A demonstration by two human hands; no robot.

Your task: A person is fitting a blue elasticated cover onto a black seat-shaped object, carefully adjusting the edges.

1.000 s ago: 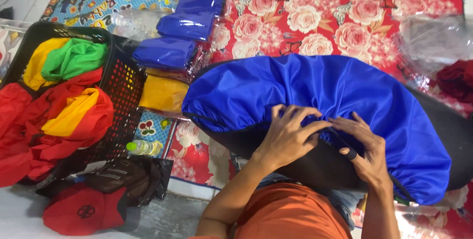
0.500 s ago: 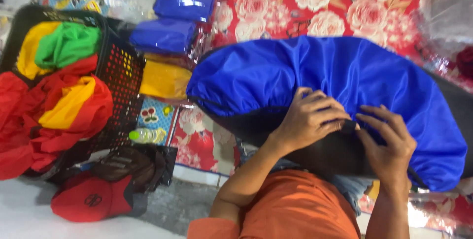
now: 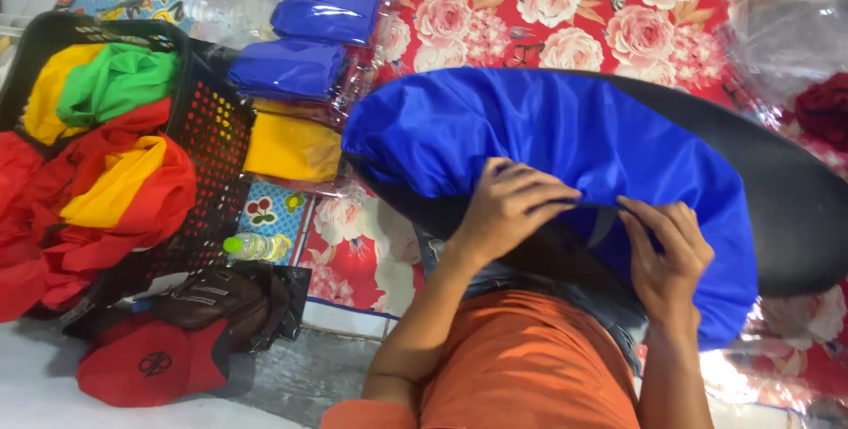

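Head view: the left hand [image 3: 508,204] and right hand [image 3: 664,257] are both pinching the hem of the blue cover [image 3: 530,129] stretched over the black seat [image 3: 795,217] just beyond them; pulling evenly should keep the hem from bunching.

– Any room beside my left hand [image 3: 508,208]?
– Little. The black basket [image 3: 208,133] heaped with cloth and the wrapped packs [image 3: 291,151] crowd that side.
– And my right hand [image 3: 667,257]?
– The blue cover [image 3: 548,133] and black seat [image 3: 795,208] block ahead; open floral mat [image 3: 565,14] lies beyond.
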